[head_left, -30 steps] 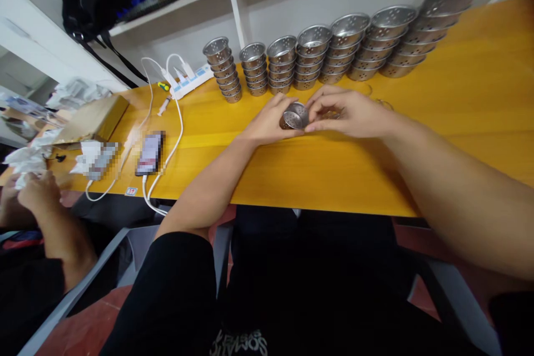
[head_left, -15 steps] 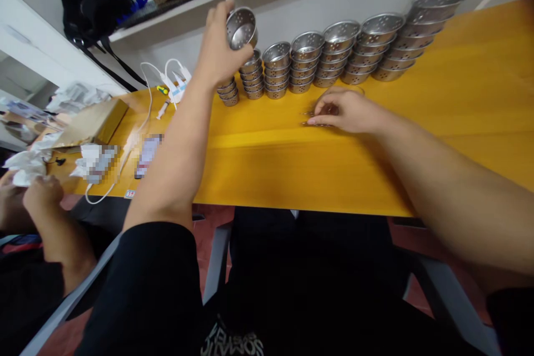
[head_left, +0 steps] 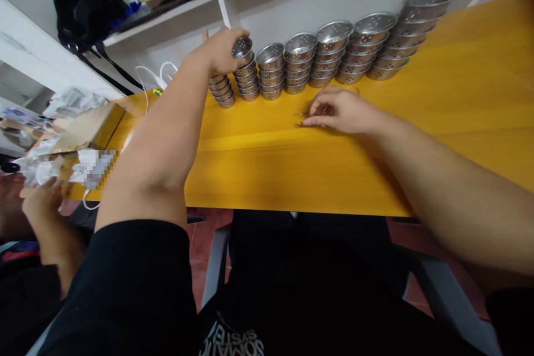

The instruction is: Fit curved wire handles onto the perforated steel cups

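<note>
My left hand (head_left: 223, 51) is curled round the top perforated metal cup (head_left: 242, 49), which sits on the second stack from the left. Its thumb lies against the cup's front, and the far fingers are partly hidden. Beside it, the leftmost stack of cups (head_left: 223, 94) is partly covered by my wrist. My right hand (head_left: 340, 111) is closed just above the table, in front of the stacks. Between its thumb and fingers is a thin two-pronged metal tool (head_left: 301, 124), prongs pointing left; blur hides its exact kind.
Several more cup stacks, such as the tall one (head_left: 417, 28), run along the wall to the right on the yellow table (head_left: 267, 178). A cardboard box (head_left: 89, 128) and white cables stand left. Another person's hand (head_left: 44, 197) is at far left. A shelf holds a black bag (head_left: 85, 14).
My left hand has lowered the tilted cup from above onto the second stack. My right hand keeps its grip on the metal tool, and the view has shifted slightly.
</note>
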A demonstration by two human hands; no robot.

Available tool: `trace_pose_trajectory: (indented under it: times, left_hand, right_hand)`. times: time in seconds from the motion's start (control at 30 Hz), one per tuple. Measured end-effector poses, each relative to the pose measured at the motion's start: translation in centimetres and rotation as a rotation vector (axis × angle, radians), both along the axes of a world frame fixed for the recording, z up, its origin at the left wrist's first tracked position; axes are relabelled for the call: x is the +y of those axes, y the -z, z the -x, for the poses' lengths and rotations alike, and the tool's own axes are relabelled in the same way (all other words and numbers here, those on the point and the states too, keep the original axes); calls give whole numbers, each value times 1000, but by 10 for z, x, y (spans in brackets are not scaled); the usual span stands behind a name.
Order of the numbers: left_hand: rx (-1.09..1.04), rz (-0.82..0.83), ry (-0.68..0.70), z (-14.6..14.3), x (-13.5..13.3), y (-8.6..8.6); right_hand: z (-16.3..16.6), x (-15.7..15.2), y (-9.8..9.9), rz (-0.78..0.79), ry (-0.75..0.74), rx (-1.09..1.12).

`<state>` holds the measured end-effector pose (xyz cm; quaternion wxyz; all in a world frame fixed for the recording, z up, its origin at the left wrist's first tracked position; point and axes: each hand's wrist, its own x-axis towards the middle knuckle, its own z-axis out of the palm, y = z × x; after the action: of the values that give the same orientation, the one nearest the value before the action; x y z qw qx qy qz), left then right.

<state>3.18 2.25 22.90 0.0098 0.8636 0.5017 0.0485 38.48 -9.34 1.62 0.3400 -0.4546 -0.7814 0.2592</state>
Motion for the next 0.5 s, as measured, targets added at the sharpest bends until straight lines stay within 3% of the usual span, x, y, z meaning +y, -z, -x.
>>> trace_pose_trajectory:
  times: [0.5]
  left_hand:
    - [69, 28, -37, -9, -15, -7]
  right_hand:
    - [1, -2, -5, 24, -11, -70]
